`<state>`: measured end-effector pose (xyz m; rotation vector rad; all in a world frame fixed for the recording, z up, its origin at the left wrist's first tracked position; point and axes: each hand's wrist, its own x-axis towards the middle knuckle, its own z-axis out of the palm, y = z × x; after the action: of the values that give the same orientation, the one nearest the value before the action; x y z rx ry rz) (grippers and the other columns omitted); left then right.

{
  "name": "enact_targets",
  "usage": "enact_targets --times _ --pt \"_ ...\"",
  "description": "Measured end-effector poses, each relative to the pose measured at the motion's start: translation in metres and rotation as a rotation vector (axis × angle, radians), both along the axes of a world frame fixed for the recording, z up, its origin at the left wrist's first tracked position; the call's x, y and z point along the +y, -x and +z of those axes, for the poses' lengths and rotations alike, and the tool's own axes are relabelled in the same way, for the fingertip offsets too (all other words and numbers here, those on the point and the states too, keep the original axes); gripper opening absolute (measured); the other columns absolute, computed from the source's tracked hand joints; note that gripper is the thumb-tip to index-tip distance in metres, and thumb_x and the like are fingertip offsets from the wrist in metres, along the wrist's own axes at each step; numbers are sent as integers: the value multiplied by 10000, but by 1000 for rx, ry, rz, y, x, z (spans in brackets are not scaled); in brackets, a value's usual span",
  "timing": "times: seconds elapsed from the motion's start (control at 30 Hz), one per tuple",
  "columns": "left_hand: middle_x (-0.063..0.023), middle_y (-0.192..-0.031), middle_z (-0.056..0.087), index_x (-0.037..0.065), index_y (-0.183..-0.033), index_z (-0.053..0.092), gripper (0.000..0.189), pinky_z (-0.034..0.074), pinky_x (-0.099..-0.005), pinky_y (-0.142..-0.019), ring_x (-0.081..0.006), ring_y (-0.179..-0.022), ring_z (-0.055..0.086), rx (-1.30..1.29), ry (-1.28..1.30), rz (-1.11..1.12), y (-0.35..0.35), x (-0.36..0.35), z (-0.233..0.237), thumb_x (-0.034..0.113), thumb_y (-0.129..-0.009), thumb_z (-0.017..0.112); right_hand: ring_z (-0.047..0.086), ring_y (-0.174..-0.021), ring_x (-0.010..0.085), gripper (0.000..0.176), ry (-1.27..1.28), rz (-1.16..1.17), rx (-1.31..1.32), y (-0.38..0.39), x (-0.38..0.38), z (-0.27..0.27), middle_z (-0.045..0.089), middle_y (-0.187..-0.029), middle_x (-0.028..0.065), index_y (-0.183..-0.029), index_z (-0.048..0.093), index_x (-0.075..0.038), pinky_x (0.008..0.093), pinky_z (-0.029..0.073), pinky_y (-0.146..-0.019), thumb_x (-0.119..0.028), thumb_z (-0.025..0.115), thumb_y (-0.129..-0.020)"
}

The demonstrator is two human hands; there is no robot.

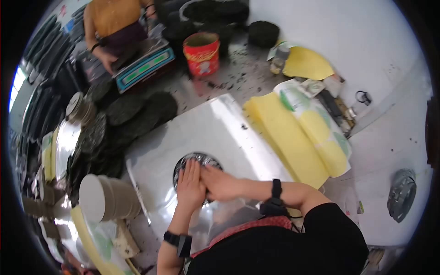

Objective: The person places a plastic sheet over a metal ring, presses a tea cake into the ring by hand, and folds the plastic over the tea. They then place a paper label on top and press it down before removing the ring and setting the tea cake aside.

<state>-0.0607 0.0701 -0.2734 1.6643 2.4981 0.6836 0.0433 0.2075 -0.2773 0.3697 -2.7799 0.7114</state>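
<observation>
A round dark disc [198, 157] with a shiny, plastic-like surface lies on a smooth metal sheet [160, 142] in front of me. My left hand [190, 182] rests flat on top of it, fingers stretched out and pointing away from me. My right hand [221, 184] comes in from the right and lies flat on the disc too, its fingertips against the left hand and partly hidden by it. Neither hand grips anything. Both palms cover the near half of the disc.
Flat dark cakes [133, 110] are piled left of the sheet, near a stack of pale round discs [110, 197]. Yellow paper [288, 137] lies to the right. Beyond stand a red bucket [201, 54] and a digital scale [145, 68], with another person [117, 27] behind it.
</observation>
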Motion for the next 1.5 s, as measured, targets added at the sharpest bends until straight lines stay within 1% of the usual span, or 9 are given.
enact_targets --times 0.1,0.23,0.4,0.57,0.77,1.03,1.2,1.33,1.5 --pt "-205 -1483 341 -33 -1407 365 632 213 -505 -1134 -342 -1401 286 17 55 8 -6 -4 5 166 -817 473 551 -1108 314 380 616 -123 -544 -49 75 50 599 -1121 158 -1125 609 -62 413 418 -967 -219 646 -781" --pt "-220 -1514 262 -40 -1434 300 649 164 -502 -1152 -350 -1427 211 -26 134 25 -8 1 10 167 -838 456 468 -1200 359 286 -946 -1159 129 -84 281 6 518 -1284 167 -940 583 -85 458 422 -931 -156 698 -688" --pt "-221 -1496 300 -40 -1425 321 658 173 -496 -1150 -345 -1418 240 1 124 24 -3 4 13 177 -825 484 649 -944 304 152 -180 -1399 -122 -105 356 -24 676 -967 151 -945 615 -49 416 492 -817 -159 565 -853" --pt "-191 -1488 333 -23 -1451 276 722 200 -480 -1146 -309 -1417 262 -35 101 54 -8 1 15 148 -809 557 666 -667 285 216 96 -954 449 -72 192 123 693 -821 116 -999 624 -48 367 522 -652 -135 688 -811" --pt "-104 -1471 385 91 -1437 351 618 274 -423 -1125 -271 -1359 358 -218 57 -81 5 -14 -26 305 -892 550 215 -1425 346 804 140 -46 -106 -29 14 24 266 -1514 201 -1429 315 16 467 215 -1144 -382 666 -826" --pt "-125 -1482 348 123 -1428 360 614 292 -417 -1114 -307 -1358 352 8 -92 -48 2 -17 -43 390 -901 529 116 -1430 425 750 244 -173 -35 10 -36 23 185 -1536 226 -1464 250 5 619 31 -1116 -475 463 -928" --pt "-187 -1541 208 54 -1484 234 617 119 -486 -1167 -361 -1441 154 -1091 -938 366 16 -36 -3 92 -914 468 131 -1419 441 658 -140 -274 -150 22 -51 11 208 -1540 189 -1493 268 -219 696 32 -1067 -450 474 -913" --pt "-184 -1543 204 38 -1483 230 679 70 -535 -1150 -367 -1446 117 -209 112 -21 1 -24 17 202 -904 544 104 -1420 455 729 -331 -324 -304 29 -56 5 218 -1539 181 -1490 278 -208 714 52 -1055 -452 539 -855" --pt "-184 -1248 505 17 -1344 416 512 357 -412 -963 -339 -1164 464 -340 -165 82 52 -17 10 186 -889 580 100 -1423 452 715 -199 -320 -223 27 -51 8 252 -1526 188 -1456 360 -191 722 51 -1051 -520 529 -844"
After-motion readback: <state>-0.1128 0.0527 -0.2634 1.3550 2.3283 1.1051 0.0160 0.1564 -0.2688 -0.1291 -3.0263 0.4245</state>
